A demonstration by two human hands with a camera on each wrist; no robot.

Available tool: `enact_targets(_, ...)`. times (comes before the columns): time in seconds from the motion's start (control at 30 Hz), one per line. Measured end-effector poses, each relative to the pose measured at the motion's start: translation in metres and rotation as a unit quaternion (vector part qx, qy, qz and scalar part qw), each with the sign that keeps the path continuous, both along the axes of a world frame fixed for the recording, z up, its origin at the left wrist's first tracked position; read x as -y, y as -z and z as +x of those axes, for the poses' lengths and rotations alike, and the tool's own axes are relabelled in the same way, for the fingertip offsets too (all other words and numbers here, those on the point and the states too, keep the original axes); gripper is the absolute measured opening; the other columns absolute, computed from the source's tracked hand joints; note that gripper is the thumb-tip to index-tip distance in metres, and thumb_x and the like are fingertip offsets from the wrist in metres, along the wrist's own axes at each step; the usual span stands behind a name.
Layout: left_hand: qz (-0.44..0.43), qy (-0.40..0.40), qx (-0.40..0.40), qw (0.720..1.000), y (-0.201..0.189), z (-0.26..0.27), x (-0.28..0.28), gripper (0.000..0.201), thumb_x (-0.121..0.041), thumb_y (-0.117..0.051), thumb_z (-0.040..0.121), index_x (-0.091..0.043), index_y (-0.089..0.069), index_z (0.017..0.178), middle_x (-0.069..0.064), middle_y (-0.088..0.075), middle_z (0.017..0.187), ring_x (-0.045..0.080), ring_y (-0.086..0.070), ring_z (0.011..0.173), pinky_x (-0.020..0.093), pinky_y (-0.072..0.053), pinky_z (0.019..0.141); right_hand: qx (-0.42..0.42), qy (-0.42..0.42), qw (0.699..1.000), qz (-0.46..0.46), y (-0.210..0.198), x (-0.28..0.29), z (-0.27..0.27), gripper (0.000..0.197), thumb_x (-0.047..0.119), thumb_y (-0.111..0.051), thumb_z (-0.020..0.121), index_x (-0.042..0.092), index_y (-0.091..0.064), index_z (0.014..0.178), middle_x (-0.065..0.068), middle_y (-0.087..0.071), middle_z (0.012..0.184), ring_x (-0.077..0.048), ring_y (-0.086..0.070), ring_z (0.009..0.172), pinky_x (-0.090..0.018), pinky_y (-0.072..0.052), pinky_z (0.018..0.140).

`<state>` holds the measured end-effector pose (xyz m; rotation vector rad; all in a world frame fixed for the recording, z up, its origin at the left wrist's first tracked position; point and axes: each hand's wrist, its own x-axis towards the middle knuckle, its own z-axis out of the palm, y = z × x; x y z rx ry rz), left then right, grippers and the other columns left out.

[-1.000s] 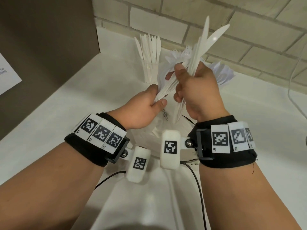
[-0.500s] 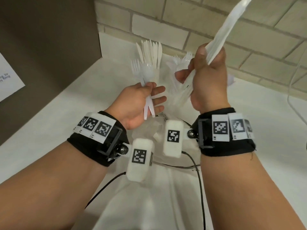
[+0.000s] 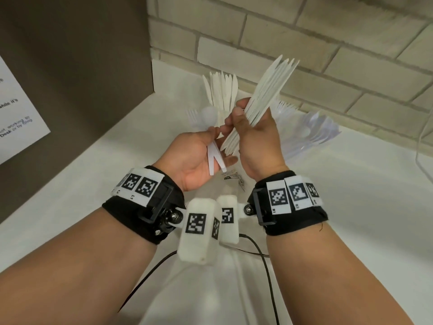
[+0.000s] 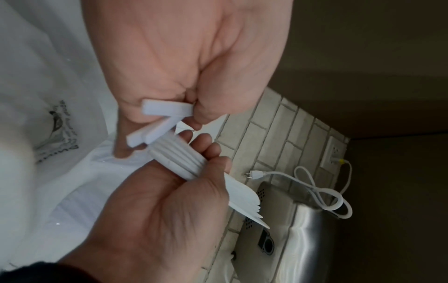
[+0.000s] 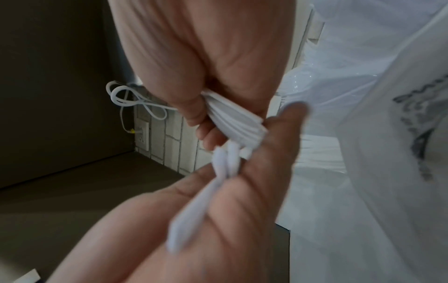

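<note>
So the right hand (image 3: pixel 255 139) has dropped from up high and swung in toward the left hand (image 3: pixel 192 158). Half a second ago the blades were way above it. Now the handle ends sit right against the left fingertips.

Biggest to smallest: the white counter (image 3: pixel 93 184) runs under both grips, with a plastic bag (image 3: pixel 187 289) spread out right below them. Just behind the left grip there's a bunch of standing knives (image 3: pixel 221 90), blades up. Off past the right grip is a fan of clear spoons (image 3: pixel 316 130).

The right grip is wrapped tight around the bundle of knives (image 3: pixel 269 90), held mid-handle with the blades fanning up and away. The left grip pinches the two odd pieces (image 3: pixel 214 160), a spoon and what looks like a fork, with the handles crossed in a V over the palm.

Looks like sorting to me: picking non-knives out of the bundle. My advice is to keep the right grip firm near the handle ends so the stack doesn't splay. Pull strays out lengthwise, not sideways. And I'd drop those two crossed pieces somewhere before grabbing more, since that pinch looks slippy.
</note>
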<state>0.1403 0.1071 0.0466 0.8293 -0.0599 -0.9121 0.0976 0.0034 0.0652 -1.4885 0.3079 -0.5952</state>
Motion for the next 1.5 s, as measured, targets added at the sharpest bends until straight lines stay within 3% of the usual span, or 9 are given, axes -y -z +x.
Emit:
enact_targets(0.17, 0.107, -0.042, 0.053, 0.992, -0.001, 0.003, -0.003, 0.017, -0.019, -0.039, 0.102, -0.012, -0.05, 0.092, 0.015, -0.063, 0.113, 0.033, -0.057, 0.111, 0.049, -0.046, 0.096, 0.043, 0.068, 0.996, -0.029, -0.021, 0.029, 0.024, 0.009, 0.007, -0.044, 0.099, 0.014, -0.048, 0.093, -0.005, -0.052, 0.069, -0.019, -0.052, 0.062, -0.032, -0.047, 0.065)
enact_targets(0.3, 0.189, -0.058, 0.145, 0.969, -0.003, 0.015, -0.004, 0.014, -0.019, -0.04, 0.101, -0.011, -0.051, 0.098, 0.011, -0.065, 0.101, 0.028, -0.064, 0.09, 0.05, -0.049, 0.096, 0.063, 0.104, 0.991, -0.047, -0.043, 0.051, 0.065, 0.008, 0.008, -0.047, 0.098, 0.015, -0.051, 0.094, -0.005, -0.056, 0.073, -0.017, -0.057, 0.069, -0.023, -0.053, 0.068)
enact_targets(0.57, 0.34, -0.035, 0.332, 0.879, -0.003, 0.055, -0.001, 0.015, -0.024, -0.036, 0.102, -0.012, -0.045, 0.1, 0.006, -0.06, 0.101, 0.014, -0.055, 0.075, 0.008, -0.041, 0.04, 0.063, 0.088, 0.994, -0.034, -0.015, 0.059, 0.143, 0.006, 0.009, -0.049, 0.097, 0.011, -0.054, 0.1, -0.01, -0.057, 0.077, -0.019, -0.058, 0.071, -0.021, -0.051, 0.066)
enact_targets(0.7, 0.37, -0.027, 0.333, 0.867, 0.003, 0.064, 0.002, 0.018, -0.024, -0.036, 0.101, -0.012, -0.049, 0.105, 0.011, -0.063, 0.106, 0.019, -0.06, 0.08, 0.014, -0.046, 0.047, -0.03, 0.086, 0.995, -0.046, 0.008, 0.064, 0.158, 0.018, 0.015, -0.062, 0.088, 0.013, -0.058, 0.106, -0.005, -0.066, 0.09, -0.018, -0.063, 0.083, -0.035, -0.054, 0.085)
enact_targets(0.9, 0.39, -0.013, 0.345, 0.854, 0.012, 0.062, 0.007, 0.024, -0.028, -0.036, 0.101, -0.01, -0.049, 0.111, 0.013, -0.062, 0.108, 0.027, -0.061, 0.094, 0.034, -0.05, 0.075, -0.144, 0.106, 0.978, -0.105, 0.013, 0.067, 0.153, 0.071, 0.012, -0.072, 0.082, 0.01, -0.037, 0.144, -0.002, -0.049, 0.137, -0.018, -0.048, 0.125, -0.029, -0.039, 0.107)
enact_targets(1.03, 0.371, -0.021, 0.334, 0.867, 0.01, 0.058, 0.006, 0.023, -0.025, -0.038, 0.101, -0.007, -0.048, 0.112, 0.01, -0.06, 0.103, 0.017, -0.058, 0.077, 0.016, -0.05, 0.051, -0.11, 0.107, 0.982, -0.108, -0.005, 0.064, 0.14, 0.076, -0.002, -0.067, 0.082, 0.009, -0.031, 0.148, -0.006, -0.038, 0.151, -0.018, -0.036, 0.139, -0.029, -0.033, 0.113)
enact_targets(1.17, 0.325, -0.041, 0.331, 0.885, 0.005, 0.051, 0.002, 0.022, -0.024, -0.041, 0.1, -0.01, -0.056, 0.108, 0.005, -0.062, 0.094, 0.01, -0.057, 0.066, 0.016, -0.047, 0.053, -0.067, 0.111, 0.982, -0.134, -0.032, 0.058, 0.112, 0.053, -0.006, -0.06, 0.083, 0.01, -0.053, 0.133, -0.004, -0.057, 0.133, -0.016, -0.051, 0.126, -0.028, -0.044, 0.105)
enact_targets(1.3, 0.214, -0.03, 0.29, 0.932, -0.003, 0.036, -0.005, 0.023, -0.021, -0.04, 0.101, -0.014, -0.061, 0.098, 0.0, -0.057, 0.076, 0.008, -0.058, 0.057, 0.029, -0.047, 0.068, -0.086, 0.015, 0.993, -0.079, -0.046, 0.041, 0.066, 0.012, 0.022, -0.065, 0.088, 0.02, -0.068, 0.099, 0.003, -0.07, 0.094, -0.014, -0.066, 0.085, -0.03, -0.054, 0.072)
enact_targets(1.5, 0.151, 0.049, 0.269, 0.95, -0.01, 0.013, -0.006, 0.021, -0.028, -0.04, 0.101, -0.015, -0.055, 0.105, 0.001, -0.043, 0.072, 0.009, -0.031, 0.047, 0.025, -0.027, 0.046, -0.145, -0.054, 0.98, -0.124, -0.044, 0.027, 0.018, 0.016, 0.034, -0.06, 0.093, 0.021, -0.068, 0.094, 0.002, -0.07, 0.079, -0.015, -0.062, 0.065, -0.03, -0.049, 0.058)
